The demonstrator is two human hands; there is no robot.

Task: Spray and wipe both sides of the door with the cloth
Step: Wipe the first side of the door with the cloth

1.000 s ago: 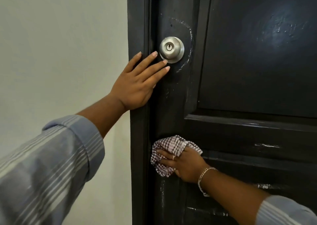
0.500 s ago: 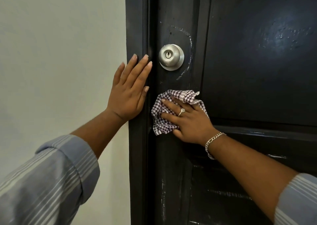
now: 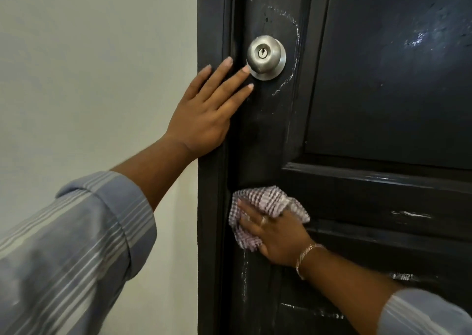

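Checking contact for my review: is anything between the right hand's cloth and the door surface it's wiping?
Nothing visible. The right hand presses the checked cloth flat against the door below the knob. The left hand rests higher, clear of it.

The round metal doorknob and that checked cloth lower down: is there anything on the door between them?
In the head view, only bare dark door lies between the doorknob and the cloth, with faint pale streaks.
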